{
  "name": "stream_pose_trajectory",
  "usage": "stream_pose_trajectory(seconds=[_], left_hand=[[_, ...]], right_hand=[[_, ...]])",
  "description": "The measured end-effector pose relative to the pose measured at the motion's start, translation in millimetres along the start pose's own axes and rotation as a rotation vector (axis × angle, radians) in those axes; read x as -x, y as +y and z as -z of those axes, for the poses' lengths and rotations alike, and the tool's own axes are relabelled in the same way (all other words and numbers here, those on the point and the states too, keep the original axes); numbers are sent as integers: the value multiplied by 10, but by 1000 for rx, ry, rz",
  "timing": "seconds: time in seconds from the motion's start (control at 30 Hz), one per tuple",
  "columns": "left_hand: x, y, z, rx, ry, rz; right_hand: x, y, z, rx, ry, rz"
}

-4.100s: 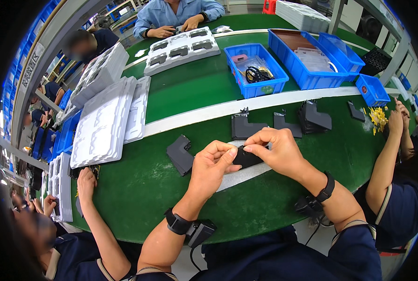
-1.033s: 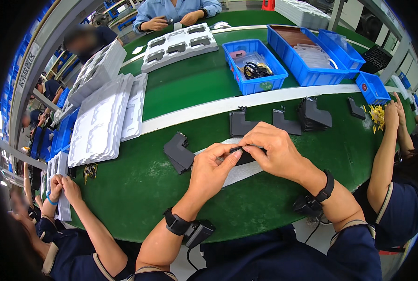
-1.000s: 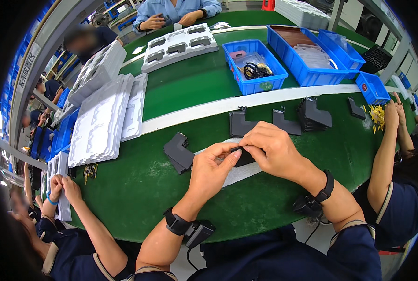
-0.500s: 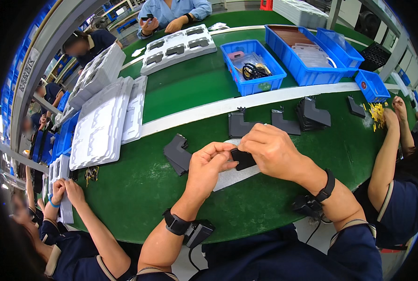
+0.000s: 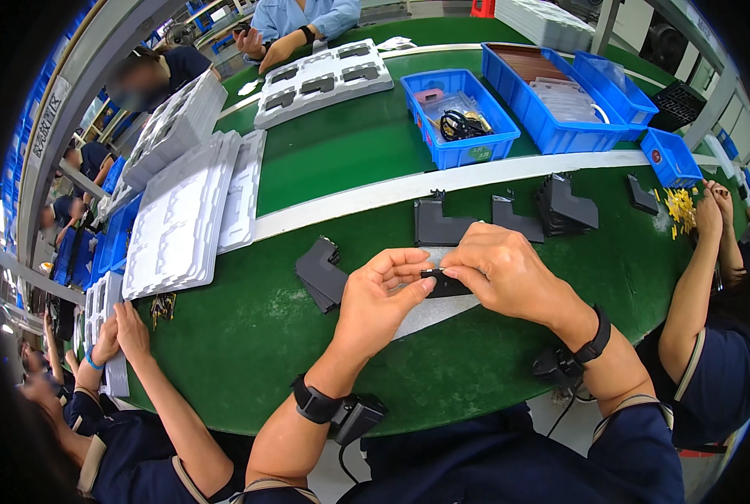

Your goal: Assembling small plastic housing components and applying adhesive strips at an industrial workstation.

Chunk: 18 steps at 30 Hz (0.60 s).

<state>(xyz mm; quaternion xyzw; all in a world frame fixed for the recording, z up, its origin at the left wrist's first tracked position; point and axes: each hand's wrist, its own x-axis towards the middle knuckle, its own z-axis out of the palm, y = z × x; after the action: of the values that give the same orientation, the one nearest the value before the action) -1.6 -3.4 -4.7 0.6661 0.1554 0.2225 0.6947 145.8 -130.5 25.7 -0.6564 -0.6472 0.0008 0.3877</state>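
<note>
Pinching small black part (image 5: 442,280) between both hands' fingers (image 5: 410,284), long axis left-right, level.

Held over the counter (image 5: 324,160) centre: part (image 5: 442,284) between left hand (image 5: 383,298) and right hand (image 5: 497,269). Brackets (image 5: 509,220) at twelve, bins (image 5: 459,118) beyond, trays (image 5: 186,218) at ten.

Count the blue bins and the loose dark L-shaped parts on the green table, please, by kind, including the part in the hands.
Blue bins: 4
Dark L-shaped parts or stacks lying on the table: 5
Dark part held by both hands: 1
Total: 10
</note>
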Motion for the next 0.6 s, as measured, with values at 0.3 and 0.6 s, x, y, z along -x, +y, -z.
stream_pose_trajectory(seconds=[0.3, 0.6], left_hand=[[-3, 40, -4, 24, -43, 221], [5, 4, -20, -42, 23, 151]], right_hand=[[7, -26, -101, 190, 113, 116], [6, 41, -134, -91, 42, -120]])
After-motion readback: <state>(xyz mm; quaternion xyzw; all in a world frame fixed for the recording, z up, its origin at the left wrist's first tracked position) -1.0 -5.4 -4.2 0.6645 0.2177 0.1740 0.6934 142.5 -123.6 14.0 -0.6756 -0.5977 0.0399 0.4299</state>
